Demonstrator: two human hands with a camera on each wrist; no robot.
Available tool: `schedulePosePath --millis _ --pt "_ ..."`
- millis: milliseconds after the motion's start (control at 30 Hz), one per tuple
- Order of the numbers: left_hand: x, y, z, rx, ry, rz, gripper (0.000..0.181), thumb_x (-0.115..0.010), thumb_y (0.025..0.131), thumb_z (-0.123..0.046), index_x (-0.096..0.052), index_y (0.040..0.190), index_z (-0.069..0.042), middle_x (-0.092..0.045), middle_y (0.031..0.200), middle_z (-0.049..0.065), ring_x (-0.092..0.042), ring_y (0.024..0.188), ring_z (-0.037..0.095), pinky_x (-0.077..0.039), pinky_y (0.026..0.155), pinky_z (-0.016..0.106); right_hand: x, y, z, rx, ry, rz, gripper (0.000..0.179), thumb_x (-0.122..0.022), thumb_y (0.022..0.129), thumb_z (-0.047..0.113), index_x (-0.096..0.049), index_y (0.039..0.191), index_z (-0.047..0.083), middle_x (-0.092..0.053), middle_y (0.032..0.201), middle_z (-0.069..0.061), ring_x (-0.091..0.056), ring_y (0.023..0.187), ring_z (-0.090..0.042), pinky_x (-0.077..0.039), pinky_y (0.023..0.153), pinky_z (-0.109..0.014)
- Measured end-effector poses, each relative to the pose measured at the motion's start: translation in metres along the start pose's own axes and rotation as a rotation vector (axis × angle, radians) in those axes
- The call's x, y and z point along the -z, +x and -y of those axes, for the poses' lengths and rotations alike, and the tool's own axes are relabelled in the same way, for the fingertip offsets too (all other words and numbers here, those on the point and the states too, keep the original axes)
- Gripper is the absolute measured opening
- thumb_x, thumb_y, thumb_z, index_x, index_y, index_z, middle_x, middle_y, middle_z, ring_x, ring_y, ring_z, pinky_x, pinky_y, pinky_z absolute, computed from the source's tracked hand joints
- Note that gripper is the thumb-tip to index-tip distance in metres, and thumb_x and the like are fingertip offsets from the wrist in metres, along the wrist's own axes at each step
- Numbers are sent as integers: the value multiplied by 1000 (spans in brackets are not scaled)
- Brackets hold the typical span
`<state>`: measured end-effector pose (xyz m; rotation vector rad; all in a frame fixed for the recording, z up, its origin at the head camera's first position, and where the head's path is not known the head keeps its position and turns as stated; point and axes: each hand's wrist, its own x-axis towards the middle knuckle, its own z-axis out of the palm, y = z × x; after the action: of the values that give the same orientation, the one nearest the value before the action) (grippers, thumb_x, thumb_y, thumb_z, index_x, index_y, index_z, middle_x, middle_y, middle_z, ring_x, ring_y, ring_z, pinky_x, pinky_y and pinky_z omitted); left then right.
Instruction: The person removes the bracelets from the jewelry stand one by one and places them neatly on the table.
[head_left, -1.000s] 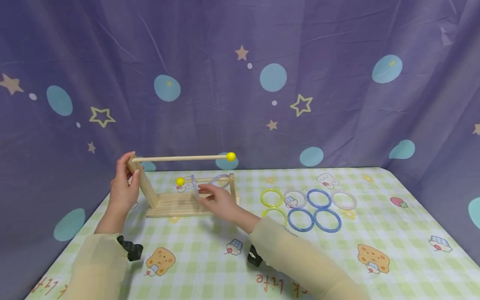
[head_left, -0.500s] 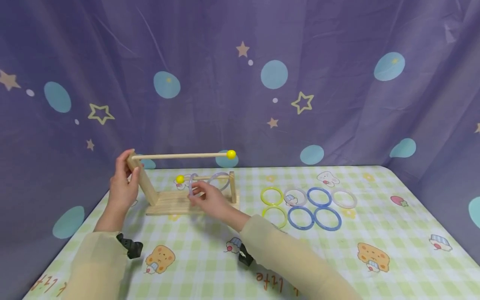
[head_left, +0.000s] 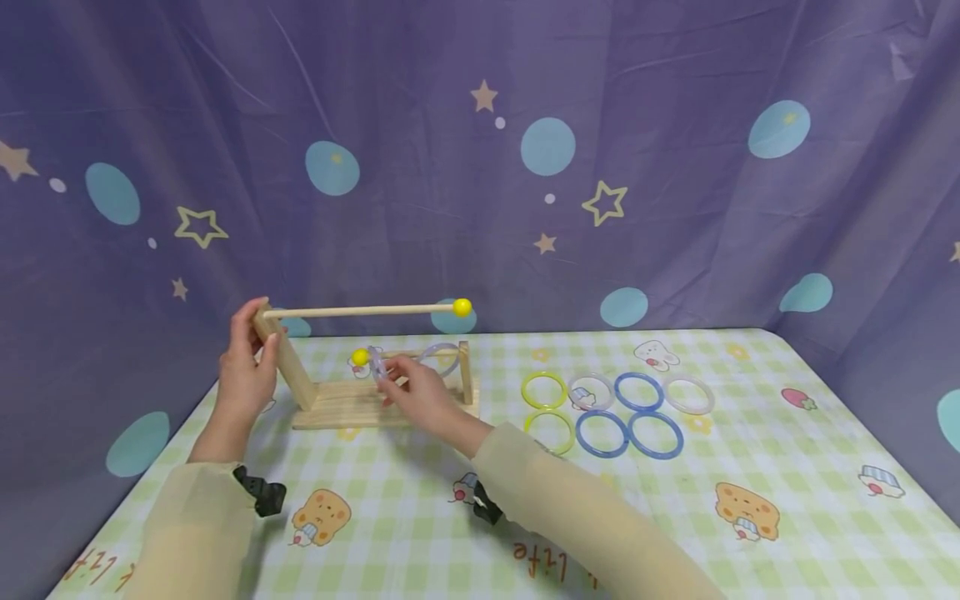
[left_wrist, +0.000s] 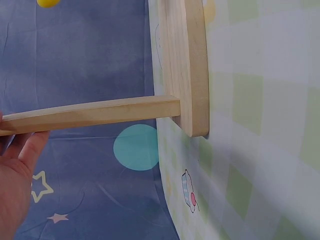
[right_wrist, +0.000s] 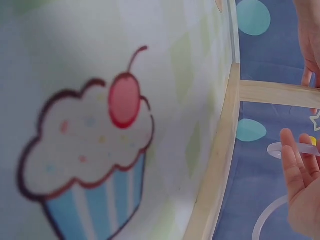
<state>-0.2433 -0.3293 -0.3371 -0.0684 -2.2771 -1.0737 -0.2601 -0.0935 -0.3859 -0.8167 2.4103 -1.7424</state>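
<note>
My left hand (head_left: 249, 375) grips the top of the tall post (head_left: 291, 362) of a wooden two-rod stand. The upper rod (head_left: 360, 311) ends in a yellow ball (head_left: 462, 307). My right hand (head_left: 423, 396) pinches a pale lilac translucent ring (head_left: 377, 368) beside the lower rod's yellow ball (head_left: 361, 357); I cannot tell whether the rod passes through it. Another lilac ring (head_left: 438, 345) hangs on the lower rod near the short post (head_left: 467, 372). In the right wrist view, the pinched ring (right_wrist: 275, 150) shows at the fingertips.
Right of the stand lie several rings in two rows: a yellow ring (head_left: 544, 391), a blue ring (head_left: 602, 434), a clear ring (head_left: 688, 396) and others. They rest on a green checked tablecloth (head_left: 405, 517). A purple curtain (head_left: 420, 242) hangs behind.
My right hand has moved left along the lower rod with the lilac ring, bringing it close to the yellow ball. The left hand has kept its hold on the post.
</note>
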Motion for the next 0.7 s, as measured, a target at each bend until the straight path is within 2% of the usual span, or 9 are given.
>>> schedulePosePath --millis 167,300,500,700 --pt "1 -1 -1 8 6 15 52 -44 102 -2 -29 149 -18 -52 131 30 -48 124 44 -41 98 59 -1 5 4 25 -8 -9 21 -56 100 10 -59 119 4 -67 94 -3 -69 75 -18 -52 58 -18" --pt "0 -1 -2 13 7 32 52 -43 102 -3 -27 149 -18 -50 133 30 -46 125 46 -40 98 60 0 6 8 42 4 -1 20 -54 100 7 -59 119 2 -67 94 -6 -69 76 -20 -52 60 -17" --pt "1 -1 -2 18 1 26 52 -44 102 -3 -28 149 -18 -52 131 30 -47 124 45 -41 97 59 0 3 9 56 2 14 19 -56 99 6 -59 118 2 -66 93 -4 -68 73 -16 -49 55 -17" --pt "1 -1 -1 23 7 26 51 -42 103 -3 -27 149 -18 -52 130 32 -47 124 46 -42 95 61 6 -4 14 104 -31 29 17 -55 100 8 -60 116 4 -68 92 -1 -66 71 -8 -49 58 -17"
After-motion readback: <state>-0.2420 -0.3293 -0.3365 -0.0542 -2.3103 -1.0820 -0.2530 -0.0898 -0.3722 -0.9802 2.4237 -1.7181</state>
